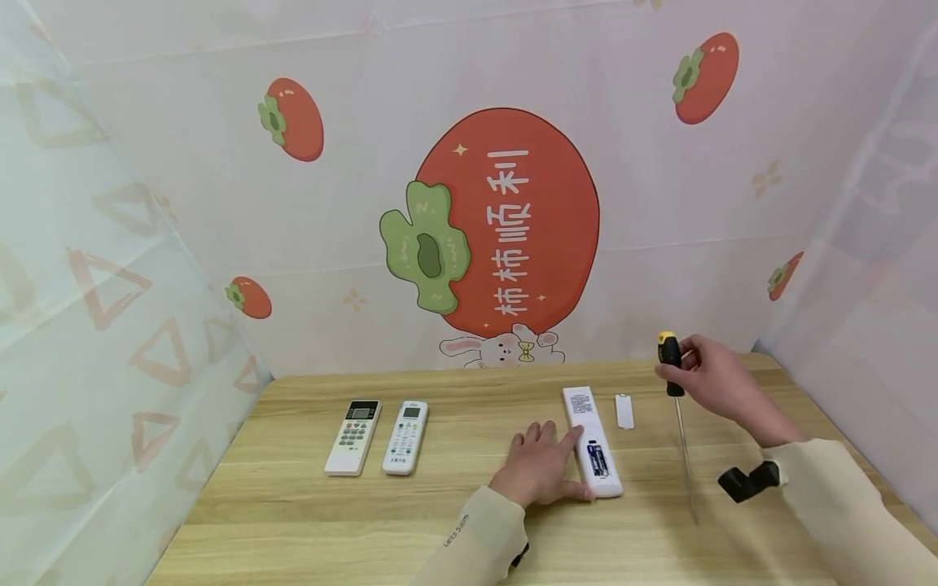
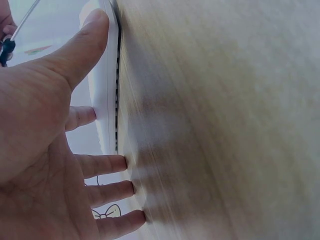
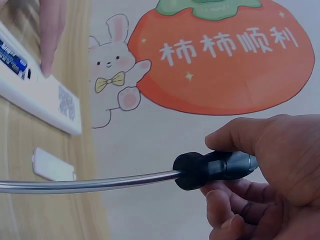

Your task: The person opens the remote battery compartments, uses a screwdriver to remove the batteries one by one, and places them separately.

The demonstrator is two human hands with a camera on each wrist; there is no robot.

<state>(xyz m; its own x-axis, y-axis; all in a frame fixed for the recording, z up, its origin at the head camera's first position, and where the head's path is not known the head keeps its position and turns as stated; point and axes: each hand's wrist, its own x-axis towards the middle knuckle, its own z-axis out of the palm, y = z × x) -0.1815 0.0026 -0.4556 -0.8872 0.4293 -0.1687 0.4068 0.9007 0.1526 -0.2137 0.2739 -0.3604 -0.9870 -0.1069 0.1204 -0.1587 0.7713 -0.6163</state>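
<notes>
A white remote control (image 1: 592, 431) lies face down on the table, its battery bay uncovered with batteries (image 1: 597, 458) inside. My left hand (image 1: 538, 468) rests at its left side. The thumb and index finger touch the remote, while the other fingers are spread on the tabletop, straight in the left wrist view. To the right, my right hand (image 1: 707, 374) grips the black and yellow handle of a long screwdriver (image 3: 215, 167). Its metal shaft points down toward the table; whether the tip touches the wood I cannot tell. Between the remote and the screwdriver lies a small white battery cover (image 1: 624, 411).
Two more remotes lie face up on the left part of the wooden table (image 1: 293, 521): a cream one (image 1: 354, 438) and a white one (image 1: 405, 438). A printed cloth backdrop (image 1: 352, 203) stands along the back edge, with cloth at both sides too.
</notes>
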